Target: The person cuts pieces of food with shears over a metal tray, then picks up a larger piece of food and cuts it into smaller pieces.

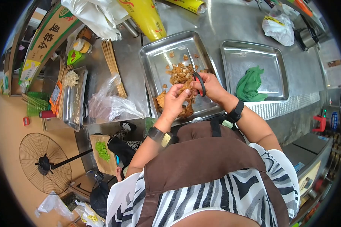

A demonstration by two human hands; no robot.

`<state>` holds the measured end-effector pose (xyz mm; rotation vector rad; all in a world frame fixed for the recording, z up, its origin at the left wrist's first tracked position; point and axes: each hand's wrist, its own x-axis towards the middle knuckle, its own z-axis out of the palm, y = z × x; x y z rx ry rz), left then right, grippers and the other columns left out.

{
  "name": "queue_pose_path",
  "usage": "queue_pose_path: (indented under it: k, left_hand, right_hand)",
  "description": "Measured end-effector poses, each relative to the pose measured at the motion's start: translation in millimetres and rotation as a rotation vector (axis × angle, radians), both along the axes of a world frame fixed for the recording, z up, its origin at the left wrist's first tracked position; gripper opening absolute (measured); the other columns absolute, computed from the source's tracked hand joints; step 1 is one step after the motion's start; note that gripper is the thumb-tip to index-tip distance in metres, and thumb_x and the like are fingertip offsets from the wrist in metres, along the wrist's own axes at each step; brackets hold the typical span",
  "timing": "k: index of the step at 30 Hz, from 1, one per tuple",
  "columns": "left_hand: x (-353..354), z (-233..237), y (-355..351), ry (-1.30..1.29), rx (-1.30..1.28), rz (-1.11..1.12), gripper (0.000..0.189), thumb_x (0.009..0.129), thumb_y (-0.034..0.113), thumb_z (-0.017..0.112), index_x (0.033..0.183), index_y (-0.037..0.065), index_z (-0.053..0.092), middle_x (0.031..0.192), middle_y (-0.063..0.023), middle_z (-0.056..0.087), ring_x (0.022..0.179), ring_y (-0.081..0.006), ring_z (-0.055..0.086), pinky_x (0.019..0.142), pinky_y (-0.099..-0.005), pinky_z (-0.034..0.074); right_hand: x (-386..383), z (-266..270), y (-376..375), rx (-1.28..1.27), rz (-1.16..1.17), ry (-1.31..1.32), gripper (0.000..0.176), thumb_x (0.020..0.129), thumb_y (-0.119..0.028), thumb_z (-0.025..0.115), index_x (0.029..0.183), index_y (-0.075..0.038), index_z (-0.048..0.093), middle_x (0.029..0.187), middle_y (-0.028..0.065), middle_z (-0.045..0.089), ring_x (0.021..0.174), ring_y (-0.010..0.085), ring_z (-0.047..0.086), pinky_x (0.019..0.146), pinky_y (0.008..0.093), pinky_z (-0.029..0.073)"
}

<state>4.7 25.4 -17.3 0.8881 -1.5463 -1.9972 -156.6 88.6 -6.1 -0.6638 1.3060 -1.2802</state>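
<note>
Gripping scissors (194, 70): right grip (210, 87), fingers closed about the black-and-red handles, blades pointing away from the wearer. Pinching a brown food piece (186, 87): left grip (174, 98), just beside the right; whether the right fingertips also touch the piece, cannot tell. Beneath both: metal tray (155, 60), on the metal tabletop (134, 72). Just ahead of the grips, within that tray: brown cut pieces (179, 72), heaped, with bits scattered beyond. Right of the right grip: second metal tray (250, 56), containing a green cloth (250, 85). Left of the left grip: clear plastic bag (115, 104), crumpled; ahead of it, wooden skewers (111, 62). Well left and behind: upright fan (44, 164), round wire guard.
</note>
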Motion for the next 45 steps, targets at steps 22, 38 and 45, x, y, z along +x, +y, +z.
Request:
queue_pose_path:
  k: [22,38,45]
  left_hand:
    - [-1,-2,-11,0.176,0.475,0.190,0.009,0.085,0.010,0.061,0.092,0.004,0.058,0.084,-0.0054,0.062,0.069,-0.0132,0.056,0.067,-0.0262,0.046]
    - [-1,2,-12,0.205,0.561,0.321,0.012,0.084,0.013,0.061,0.089,0.003,0.056,0.081,-0.0061,0.059,0.068,-0.0136,0.055,0.067,-0.0286,0.046]
    - [0,3,-11,0.173,0.508,0.311,0.012,0.085,0.013,0.061,0.090,0.003,0.056,0.081,-0.0054,0.059,0.067,-0.0126,0.055,0.066,-0.0271,0.046]
  right_hand:
    - [0,12,0,0.007,0.021,0.195,0.023,0.081,-0.026,0.067,0.083,-0.005,0.058,0.063,-0.0016,0.055,0.054,0.0048,0.049,0.048,0.0201,0.036]
    - [10,14,27,0.062,0.312,0.703,0.046,0.078,-0.044,0.066,0.071,0.000,0.054,0.057,0.0119,0.048,0.054,0.0202,0.044,0.052,0.0343,0.036]
    - [11,6,28,0.040,0.292,0.741,0.043,0.081,-0.042,0.064,0.073,0.000,0.055,0.057,0.0129,0.048,0.053,0.0210,0.043,0.051,0.0347,0.036]
